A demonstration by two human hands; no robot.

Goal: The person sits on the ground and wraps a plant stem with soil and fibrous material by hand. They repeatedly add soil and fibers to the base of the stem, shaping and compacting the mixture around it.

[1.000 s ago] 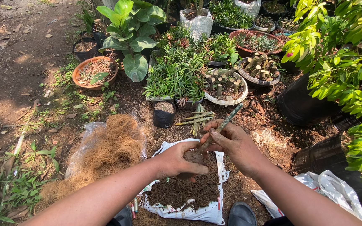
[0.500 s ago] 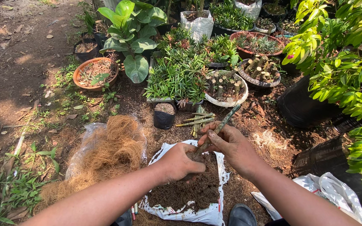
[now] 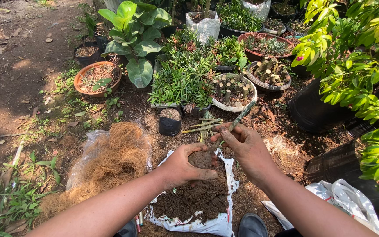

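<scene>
Change: both hands stayed over the soil, almost as before; the stem tilted slightly more upright.
Left hand (image 3: 185,169): closed around a clump of soil (image 3: 200,159) at the stem's lower end.
Right hand (image 3: 242,147): fingers pinched shut on the green stem (image 3: 237,120).
Soil bag (image 3: 218,221): white, open, lay on the ground under the hands.
Beside: brown fibre pile (image 3: 110,160) at the left; small black pot (image 3: 170,121) behind.

Bare dirt ground (image 3: 18,83), potted plants (image 3: 185,79), dappled sunlight
</scene>
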